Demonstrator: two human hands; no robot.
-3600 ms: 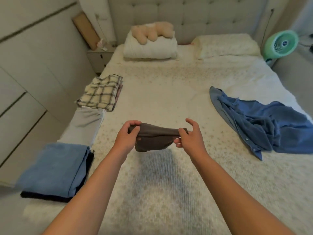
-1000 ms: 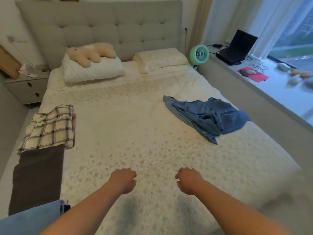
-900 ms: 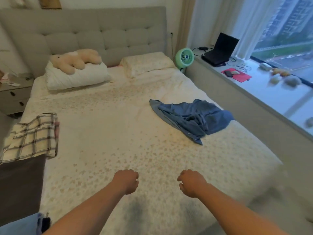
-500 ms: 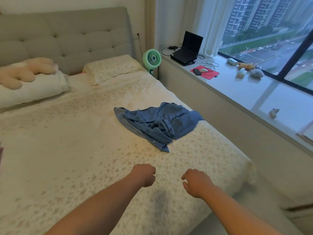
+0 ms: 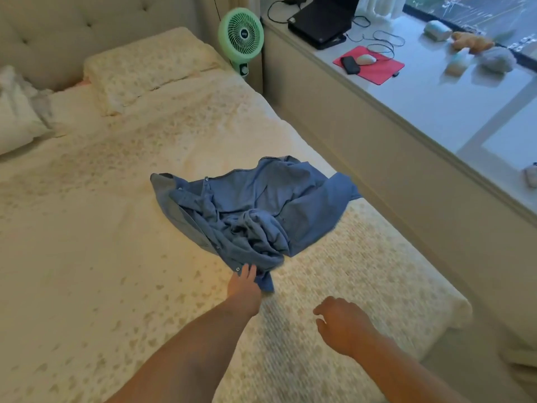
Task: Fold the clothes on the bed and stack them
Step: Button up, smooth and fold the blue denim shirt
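1. The blue shirt is lying in a crumpled heap on the bed, toward the window-side edge. It's unfolded, with the button placket twisted across the middle, so my guess is it's the next piece to fold.
2. The left hand is reaching out and has landed on the nearest corner of the shirt. The fingers are touching the hem, but I can't tell if they're pinching the fabric or just resting on it — the cloth covers the fingertips.
3. That near corner makes sense as a grab point: it's the closest bit, and pulling it would probably drag the shirt to where both hands can spread it flat.
4. The right hand is hovering over the bed just short of the shirt, with fingers loosely curled and nothing in it. Looks like it's waiting to take a second corner.
5. Hard-to-see stuff: the sleeves and collar are buried in the bunch, so which way the shirt faces is anyone's guess. Any already-folded stack is out of view — the frame cuts off the bed's left side.
6. There's a green fan past the pillow, and a laptop sits on the windowsill. Neither one is in the way.
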